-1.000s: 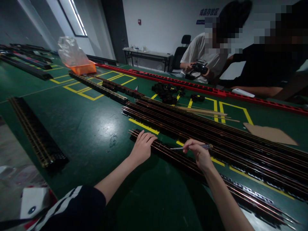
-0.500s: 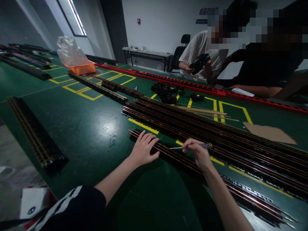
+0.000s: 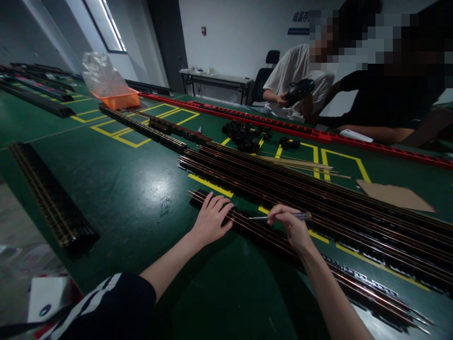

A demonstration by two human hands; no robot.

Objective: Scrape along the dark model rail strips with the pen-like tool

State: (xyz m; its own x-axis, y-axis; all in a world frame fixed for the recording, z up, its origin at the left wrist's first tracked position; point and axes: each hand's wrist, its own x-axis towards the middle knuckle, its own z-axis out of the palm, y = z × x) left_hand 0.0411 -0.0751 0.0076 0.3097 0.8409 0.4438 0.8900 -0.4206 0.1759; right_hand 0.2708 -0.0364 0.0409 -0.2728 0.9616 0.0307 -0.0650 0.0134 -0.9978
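My left hand [image 3: 211, 219] lies over the far end of a long black strip [image 3: 269, 236] with copper-coloured rods along it. Its fingers are spread on the strip and its thumb rests at the near side. In my right hand [image 3: 290, 224] is a screwdriver [image 3: 300, 216], pinched between thumb and fingers. The thin shaft points left, and its tip is at the rods just right of my left hand. Whether the tip touches a rod is too small to tell.
Behind lie several rodded black strips [image 3: 318, 198]. Another strip [image 3: 53, 193] is at left. Black parts [image 3: 242, 134], thin sticks [image 3: 300, 163], cardboard [image 3: 394, 194], an orange basket [image 3: 122, 100] and a red rail [image 3: 318, 134] sit farther back. Two people are across the table.
Both my hands and the screwdriver hold nearly the same place. Across the table, a person's hand and the dark object in it have shifted slightly right.
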